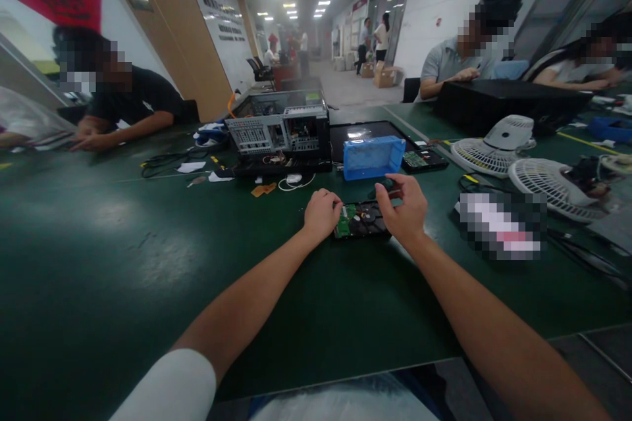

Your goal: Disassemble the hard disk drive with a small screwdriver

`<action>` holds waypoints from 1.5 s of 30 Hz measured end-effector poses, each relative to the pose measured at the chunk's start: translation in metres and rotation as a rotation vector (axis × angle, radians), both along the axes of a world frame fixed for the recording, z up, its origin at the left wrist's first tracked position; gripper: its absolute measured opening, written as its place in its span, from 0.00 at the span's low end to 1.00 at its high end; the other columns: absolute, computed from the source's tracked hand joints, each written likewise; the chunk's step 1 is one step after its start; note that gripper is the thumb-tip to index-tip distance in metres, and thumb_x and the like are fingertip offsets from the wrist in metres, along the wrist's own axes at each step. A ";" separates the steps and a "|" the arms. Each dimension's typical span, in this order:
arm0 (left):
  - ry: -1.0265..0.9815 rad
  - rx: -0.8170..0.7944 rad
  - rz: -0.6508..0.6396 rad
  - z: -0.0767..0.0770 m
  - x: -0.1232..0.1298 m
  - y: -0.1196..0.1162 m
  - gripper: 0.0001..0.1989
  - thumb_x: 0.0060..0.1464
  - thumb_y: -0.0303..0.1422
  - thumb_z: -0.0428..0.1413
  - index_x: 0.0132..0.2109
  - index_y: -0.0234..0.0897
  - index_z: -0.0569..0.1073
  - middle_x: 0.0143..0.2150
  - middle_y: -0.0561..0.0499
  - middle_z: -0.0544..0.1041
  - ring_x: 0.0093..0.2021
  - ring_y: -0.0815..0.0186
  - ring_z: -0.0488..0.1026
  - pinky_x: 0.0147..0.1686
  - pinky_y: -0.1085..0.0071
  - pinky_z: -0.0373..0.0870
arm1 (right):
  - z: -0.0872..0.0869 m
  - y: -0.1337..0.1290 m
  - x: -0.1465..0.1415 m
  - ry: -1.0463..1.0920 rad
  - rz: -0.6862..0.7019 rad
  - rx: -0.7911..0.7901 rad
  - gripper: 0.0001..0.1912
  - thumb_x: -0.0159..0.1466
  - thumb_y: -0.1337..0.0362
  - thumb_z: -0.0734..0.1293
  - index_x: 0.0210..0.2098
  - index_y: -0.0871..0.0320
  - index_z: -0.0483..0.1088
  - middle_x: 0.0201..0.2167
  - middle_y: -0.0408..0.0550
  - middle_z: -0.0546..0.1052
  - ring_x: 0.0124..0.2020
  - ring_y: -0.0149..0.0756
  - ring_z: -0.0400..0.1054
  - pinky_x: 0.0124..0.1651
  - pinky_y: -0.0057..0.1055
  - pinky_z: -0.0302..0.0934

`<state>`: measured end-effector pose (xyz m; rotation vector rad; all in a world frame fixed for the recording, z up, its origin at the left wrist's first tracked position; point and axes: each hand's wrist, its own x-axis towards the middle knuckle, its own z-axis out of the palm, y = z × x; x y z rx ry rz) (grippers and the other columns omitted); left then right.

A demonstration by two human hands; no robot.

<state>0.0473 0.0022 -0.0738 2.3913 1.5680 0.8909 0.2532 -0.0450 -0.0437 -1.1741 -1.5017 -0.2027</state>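
A hard drive (368,222) lies on the green table in front of me, its green circuit board and dark round hub facing up. My left hand (322,214) is closed, its bent fingers against the drive's left edge. Over the drive's right side is my right hand (405,209), with thumb and forefinger apart in a curve. A small dark shape shows beyond those fingertips, too blurred to name. Just behind the drive stands a blue plastic bin (374,158), tipped on its side.
An opened computer case (279,131) stands beyond my hands, beside a dark flat panel (363,131). Another circuit-board unit (419,159) lies right of the bin. White fan parts (494,145), cables and a black case (508,105) occupy the right. People sit across the table.
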 end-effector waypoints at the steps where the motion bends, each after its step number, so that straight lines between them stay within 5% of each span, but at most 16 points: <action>1: -0.002 -0.002 -0.002 0.000 0.000 0.000 0.06 0.62 0.32 0.57 0.39 0.38 0.78 0.43 0.44 0.75 0.48 0.55 0.71 0.50 0.58 0.71 | 0.000 0.000 0.000 0.002 0.000 -0.001 0.15 0.66 0.56 0.68 0.50 0.55 0.69 0.40 0.49 0.74 0.32 0.36 0.71 0.36 0.37 0.70; 18: -0.130 0.031 0.041 0.008 -0.012 -0.001 0.10 0.64 0.35 0.54 0.40 0.38 0.79 0.43 0.46 0.77 0.46 0.59 0.72 0.49 0.61 0.72 | 0.000 -0.001 0.003 0.024 0.008 -0.005 0.16 0.66 0.55 0.67 0.51 0.54 0.69 0.40 0.49 0.73 0.33 0.36 0.70 0.38 0.37 0.71; 23: -0.097 0.039 -0.003 0.001 -0.020 -0.019 0.13 0.65 0.39 0.52 0.46 0.38 0.78 0.47 0.45 0.76 0.51 0.58 0.72 0.54 0.59 0.70 | -0.001 0.001 0.003 0.023 -0.005 -0.005 0.17 0.67 0.55 0.67 0.51 0.56 0.69 0.41 0.49 0.73 0.35 0.37 0.70 0.38 0.37 0.70; 28: 0.061 -0.117 -0.195 -0.002 -0.036 -0.054 0.32 0.61 0.55 0.51 0.65 0.42 0.68 0.67 0.41 0.62 0.67 0.48 0.61 0.62 0.49 0.64 | -0.002 0.000 -0.002 0.071 0.012 -0.041 0.17 0.67 0.53 0.67 0.50 0.55 0.69 0.41 0.50 0.75 0.36 0.38 0.73 0.39 0.37 0.71; 33: 0.175 -0.218 -0.217 -0.002 -0.043 -0.059 0.48 0.51 0.65 0.53 0.72 0.49 0.55 0.76 0.40 0.45 0.73 0.38 0.46 0.66 0.40 0.54 | -0.004 -0.001 -0.010 0.179 0.137 -0.118 0.18 0.68 0.52 0.65 0.53 0.54 0.64 0.45 0.50 0.78 0.32 0.34 0.75 0.39 0.36 0.72; 38: 0.215 -0.163 -0.280 -0.006 -0.039 -0.049 0.43 0.56 0.61 0.52 0.71 0.44 0.60 0.73 0.38 0.56 0.72 0.43 0.52 0.68 0.45 0.51 | -0.007 -0.001 -0.015 0.239 0.277 -0.138 0.20 0.69 0.53 0.65 0.57 0.52 0.62 0.49 0.50 0.77 0.32 0.34 0.77 0.38 0.34 0.74; 45: 0.223 -0.077 -0.329 -0.004 -0.042 -0.050 0.39 0.58 0.57 0.54 0.69 0.42 0.63 0.70 0.38 0.61 0.70 0.44 0.56 0.67 0.47 0.54 | -0.012 0.000 -0.015 0.063 0.232 -0.139 0.25 0.70 0.55 0.64 0.64 0.52 0.60 0.50 0.52 0.78 0.36 0.38 0.78 0.45 0.41 0.74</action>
